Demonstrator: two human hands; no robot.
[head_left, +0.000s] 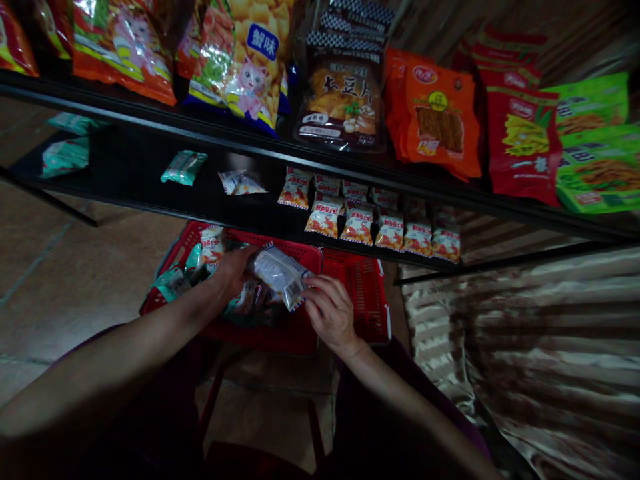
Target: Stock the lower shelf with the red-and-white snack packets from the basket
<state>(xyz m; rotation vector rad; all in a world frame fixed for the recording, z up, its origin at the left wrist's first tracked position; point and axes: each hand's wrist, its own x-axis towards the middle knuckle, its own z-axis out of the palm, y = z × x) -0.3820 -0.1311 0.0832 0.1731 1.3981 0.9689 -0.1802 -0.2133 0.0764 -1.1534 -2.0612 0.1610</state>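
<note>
My right hand pinches one end of a small white snack bag, its printed back facing up. At the bag's other end is my left hand, its fingers closed; they are partly hidden, but they appear to grip the bag. Both hands are over a red plastic basket. Inside its left part lie several small packets, among them a teal packet and a white-and-orange packet.
On the black lower shelf stand rows of small white-and-orange packets, a loose white packet and a teal packet. Larger snack bags line the shelf above. A striped curtain hangs at right.
</note>
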